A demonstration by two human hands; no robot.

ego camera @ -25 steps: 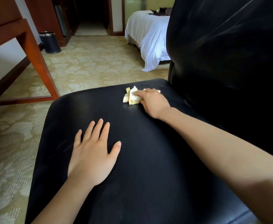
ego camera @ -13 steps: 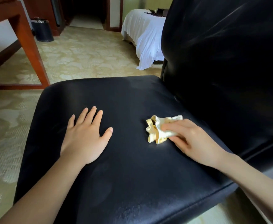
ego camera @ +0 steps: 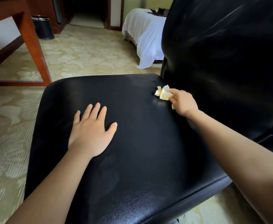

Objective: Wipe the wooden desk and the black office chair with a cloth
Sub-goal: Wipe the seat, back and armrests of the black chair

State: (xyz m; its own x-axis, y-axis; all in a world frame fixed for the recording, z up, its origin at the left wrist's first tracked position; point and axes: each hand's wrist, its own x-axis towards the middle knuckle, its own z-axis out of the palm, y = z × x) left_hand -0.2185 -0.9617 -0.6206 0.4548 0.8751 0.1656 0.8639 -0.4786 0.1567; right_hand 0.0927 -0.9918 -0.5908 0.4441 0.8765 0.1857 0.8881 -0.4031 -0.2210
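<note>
Patterned beige carpet [ego camera: 84,50] spreads under a black office chair [ego camera: 140,151], with a white-sheeted bed [ego camera: 145,33] beyond and the wooden table's leg [ego camera: 33,50] at the left, near a dark waste bin [ego camera: 43,28]. The chair step is the one in hand. The right hand [ego camera: 184,102] reaches to the back of the seat, just where it meets the backrest [ego camera: 221,62], and its grip pinches a crumpled yellow-and-white cloth [ego camera: 164,94] down on the leather. The left hand [ego camera: 90,136] lies flat on the middle of the seat, its grip spread and the fingers straight, seemingly steadying the chair. The cloth is well apart from that hand.

By the look of it the seat is being wiped; whether the table or the backrest has been done cannot be told. The next move probably calls for drawing the cloth along the crease or across the seat under steady downward pressure, with the wad bunched so it does not slip from the fingers, and the flat hand stopping the seat from turning.
</note>
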